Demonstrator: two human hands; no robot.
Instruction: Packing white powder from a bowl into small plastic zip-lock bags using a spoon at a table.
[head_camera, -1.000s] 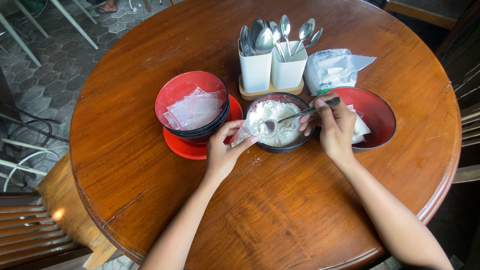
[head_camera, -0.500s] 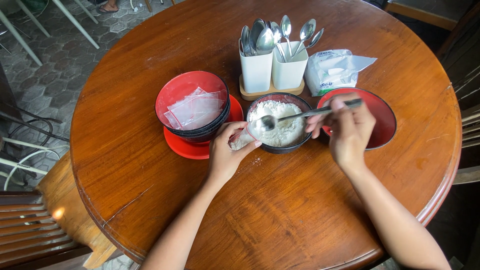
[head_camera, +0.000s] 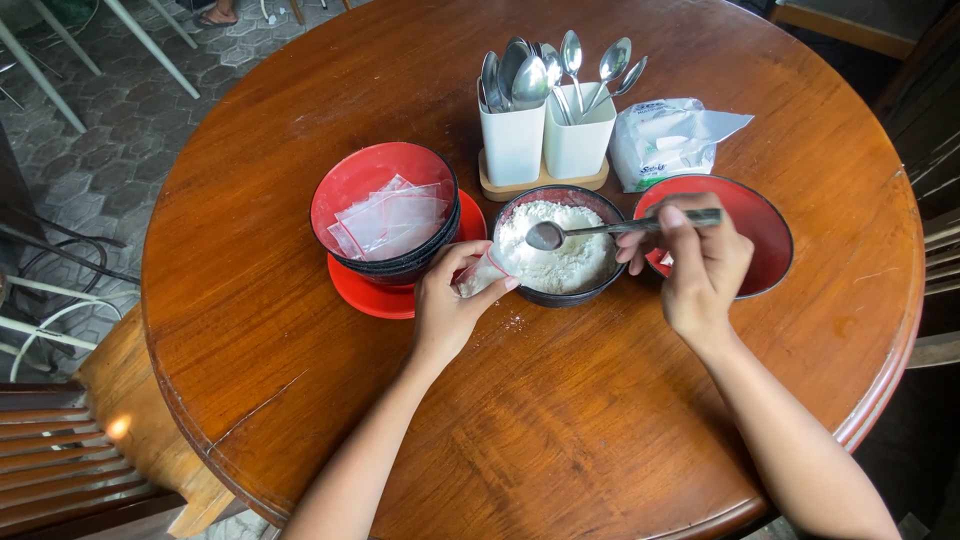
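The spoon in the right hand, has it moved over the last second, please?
Yes. The spoon has risen from dipping in the flour bowl to lying level above it, handle toward the red bowl, held by the right hand.

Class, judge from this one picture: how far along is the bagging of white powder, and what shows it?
Done: hard to tell; something pale lies in the right red bowl, mostly hidden. In hand: the left hand holds a small clear bag at the powder bowl; the right hand holds a spoon over it. Left: empty bags in the stacked red bowl, powder plentiful.
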